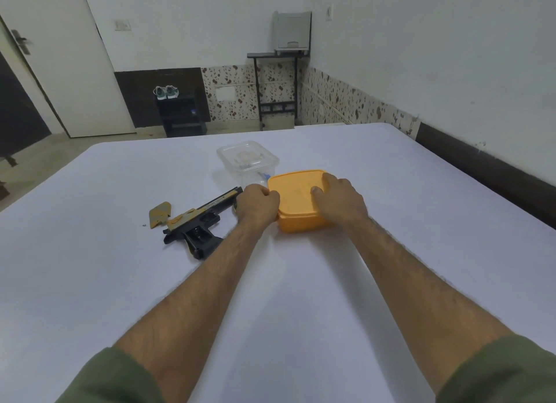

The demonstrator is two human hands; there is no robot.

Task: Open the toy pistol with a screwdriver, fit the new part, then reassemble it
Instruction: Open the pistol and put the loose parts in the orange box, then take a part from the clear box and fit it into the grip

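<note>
Toy pistol (197, 222) lies on its side left of frame centre on the white desk (301, 282), black body with gold slide, muzzle pointing up-right toward the left hand. A loose gold-tan grip panel (159, 214) sits just beside its rear end, at left, with a tiny dark speck, perhaps a screw, near it.

Left hand (257, 205), fingers curled, grips the left edge of an orange lidded box (298, 201) at frame centre. Right hand (340, 198) rests on the lid, fingers bent over its far right part, thumb on top.

A clear plastic container (246, 159), lid on, stands just behind the orange box; something blue shows at its base.

Olive-green sleeves at the bottom corners.
</note>
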